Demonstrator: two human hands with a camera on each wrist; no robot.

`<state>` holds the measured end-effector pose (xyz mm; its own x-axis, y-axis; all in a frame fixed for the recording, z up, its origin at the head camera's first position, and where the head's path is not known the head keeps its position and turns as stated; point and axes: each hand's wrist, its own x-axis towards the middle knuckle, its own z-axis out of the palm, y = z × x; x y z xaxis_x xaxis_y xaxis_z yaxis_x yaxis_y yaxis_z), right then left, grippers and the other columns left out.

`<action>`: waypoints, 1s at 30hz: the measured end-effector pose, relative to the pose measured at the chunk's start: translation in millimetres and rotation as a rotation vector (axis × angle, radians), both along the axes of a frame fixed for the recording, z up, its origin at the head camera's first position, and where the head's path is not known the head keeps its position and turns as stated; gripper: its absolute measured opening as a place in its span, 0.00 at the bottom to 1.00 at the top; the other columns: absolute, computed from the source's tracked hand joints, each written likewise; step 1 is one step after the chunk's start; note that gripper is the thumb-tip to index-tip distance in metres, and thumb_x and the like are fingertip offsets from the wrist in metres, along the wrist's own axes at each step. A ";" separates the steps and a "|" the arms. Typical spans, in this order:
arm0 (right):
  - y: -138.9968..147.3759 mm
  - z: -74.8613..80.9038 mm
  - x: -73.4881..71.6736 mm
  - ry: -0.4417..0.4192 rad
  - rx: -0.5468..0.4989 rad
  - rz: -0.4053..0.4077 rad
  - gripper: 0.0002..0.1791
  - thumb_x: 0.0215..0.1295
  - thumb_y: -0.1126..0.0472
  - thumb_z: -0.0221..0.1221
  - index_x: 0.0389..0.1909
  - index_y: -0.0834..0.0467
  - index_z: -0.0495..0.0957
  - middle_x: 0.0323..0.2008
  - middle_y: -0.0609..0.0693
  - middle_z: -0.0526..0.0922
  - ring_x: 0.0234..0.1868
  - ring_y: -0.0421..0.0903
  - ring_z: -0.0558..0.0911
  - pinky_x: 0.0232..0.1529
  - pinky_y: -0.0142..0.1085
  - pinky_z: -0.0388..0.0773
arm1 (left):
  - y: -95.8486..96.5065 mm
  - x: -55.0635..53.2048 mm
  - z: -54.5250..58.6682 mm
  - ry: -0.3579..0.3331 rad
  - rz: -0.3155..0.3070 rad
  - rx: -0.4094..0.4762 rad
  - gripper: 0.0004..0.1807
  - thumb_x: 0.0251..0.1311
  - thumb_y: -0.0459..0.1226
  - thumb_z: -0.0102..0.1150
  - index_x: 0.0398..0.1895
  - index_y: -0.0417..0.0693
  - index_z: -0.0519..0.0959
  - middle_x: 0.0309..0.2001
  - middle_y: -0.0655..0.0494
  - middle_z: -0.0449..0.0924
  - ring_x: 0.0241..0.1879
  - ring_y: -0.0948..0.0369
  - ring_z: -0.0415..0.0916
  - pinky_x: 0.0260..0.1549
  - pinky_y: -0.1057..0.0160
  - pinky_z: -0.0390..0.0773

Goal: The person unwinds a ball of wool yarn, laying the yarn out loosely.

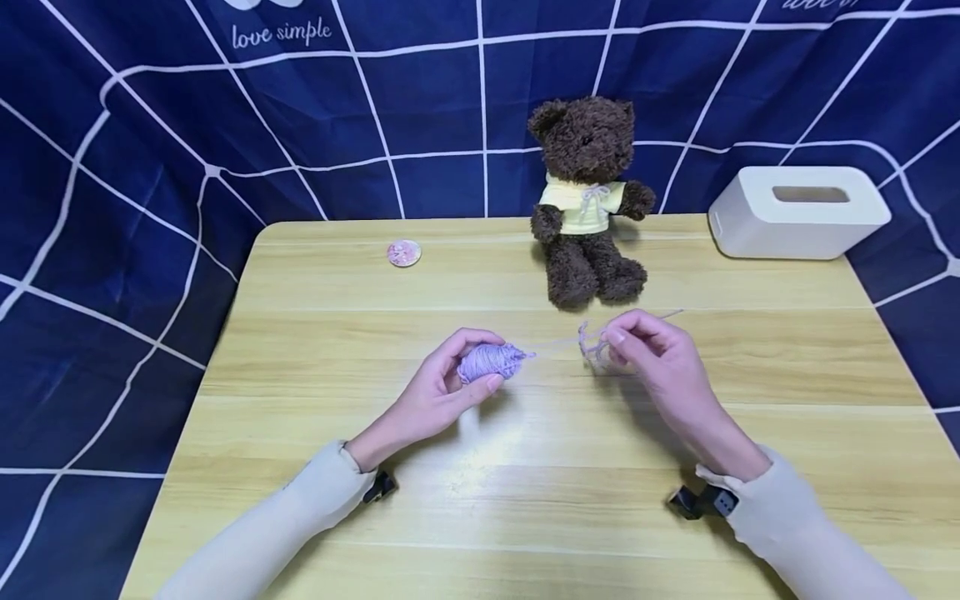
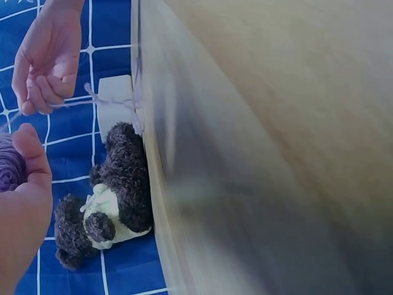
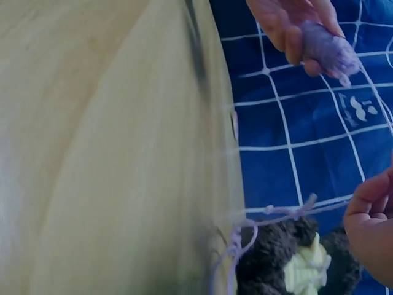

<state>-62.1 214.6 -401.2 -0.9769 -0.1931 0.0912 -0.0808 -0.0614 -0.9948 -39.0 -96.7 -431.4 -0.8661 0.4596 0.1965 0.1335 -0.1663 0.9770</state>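
A small ball of lilac yarn [image 1: 489,362] is gripped between the thumb and fingers of my left hand [image 1: 446,387], just above the table. My right hand [image 1: 660,358] pinches the lilac strand [image 1: 555,342] that runs across from the ball. Loose, tangled loops of yarn [image 1: 592,346] dangle beside the right fingertips. In the right wrist view the yarn ball [image 3: 330,52] shows its wound end, and loops of yarn [image 3: 236,246] hang low. The left wrist view shows the ball [image 2: 11,163] only in part, at the edge.
A brown teddy bear [image 1: 588,200] in a yellow shirt sits at the table's back, beyond the hands. A white tissue box [image 1: 798,212] stands at the back right. Toward the back left lies a round pink patterned disc [image 1: 404,253]. Blue gridded cloth [image 1: 435,108] surrounds the wooden table [image 1: 337,283].
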 end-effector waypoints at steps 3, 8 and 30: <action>6.2 3.8 -2.6 0.006 -0.116 -0.058 0.08 0.80 0.75 0.55 0.40 0.72 0.82 0.31 0.54 0.80 0.33 0.44 0.77 0.34 0.29 0.81 | -1.7 0.3 -0.2 -0.003 0.018 0.001 0.24 0.72 0.23 0.62 0.69 0.33 0.71 0.60 0.39 0.77 0.53 0.50 0.80 0.49 0.59 0.89; 25.2 7.1 -6.0 0.004 -0.302 -0.130 0.11 0.80 0.79 0.51 0.38 0.73 0.81 0.32 0.55 0.81 0.34 0.45 0.78 0.37 0.30 0.83 | -3.9 -0.2 -0.2 0.037 0.053 -0.012 0.24 0.71 0.22 0.65 0.68 0.35 0.75 0.63 0.42 0.77 0.57 0.49 0.79 0.53 0.60 0.87; 160.5 -1.8 -34.3 0.008 -0.773 -0.532 0.12 0.77 0.85 0.45 0.33 0.82 0.75 0.21 0.65 0.80 0.19 0.51 0.78 0.19 0.38 0.82 | -21.5 -0.5 -7.1 0.036 0.109 0.006 0.26 0.70 0.21 0.66 0.69 0.37 0.78 0.60 0.44 0.79 0.57 0.48 0.79 0.55 0.60 0.87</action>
<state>-96.4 375.1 -403.1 -0.9181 0.3960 0.0150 -0.2950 -0.6579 -0.6929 -39.5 -118.2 -438.5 -0.9033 0.3620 0.2303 0.1855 -0.1544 0.9704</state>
